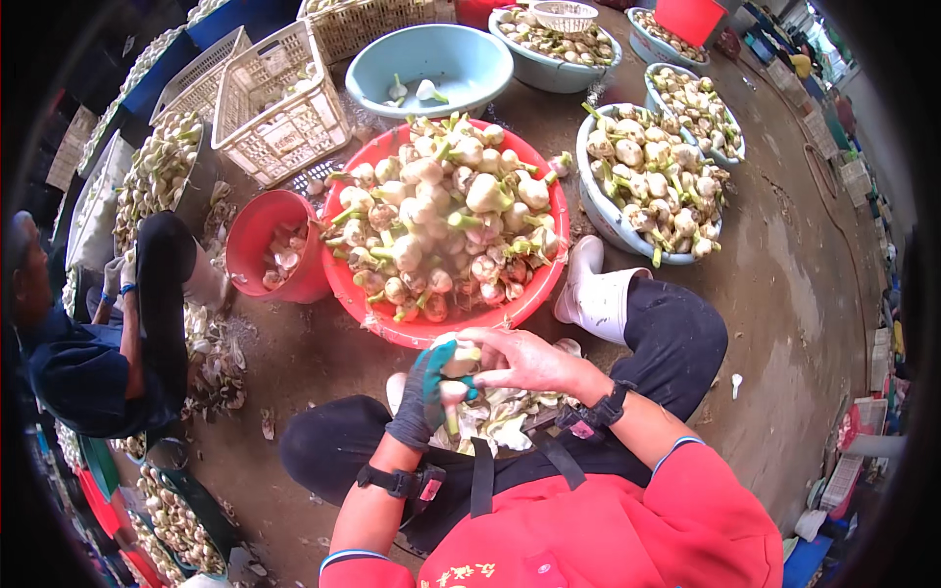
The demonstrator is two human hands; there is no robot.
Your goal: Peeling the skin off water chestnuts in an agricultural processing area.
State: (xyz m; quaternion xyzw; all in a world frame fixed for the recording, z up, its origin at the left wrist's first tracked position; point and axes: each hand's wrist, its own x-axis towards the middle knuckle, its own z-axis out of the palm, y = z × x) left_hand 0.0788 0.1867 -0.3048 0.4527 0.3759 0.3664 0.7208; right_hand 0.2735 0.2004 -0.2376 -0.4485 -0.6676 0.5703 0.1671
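Note:
My left hand (431, 393), in a grey and teal glove, is closed around garlic bulbs (464, 360) with green stem stubs, one near the fingertips and one lower in the palm. My right hand (531, 361), without a glove, touches the upper bulb; its thumb and fingers are spread around it. Both hands are just in front of a red basin (450, 339) heaped with untrimmed garlic bulbs (489, 192). Peeled garlic skins (507, 426) lie in a pile beneath the hands, between my legs.
A red bucket (242, 242) with garlic pieces stands left of the basin. Beyond are a light-blue tub (441, 44) with a few bulbs and a plastic crate (279, 147). Another garlic-filled tub (610, 224) stands right. A co-worker (81, 367) sits at the left.

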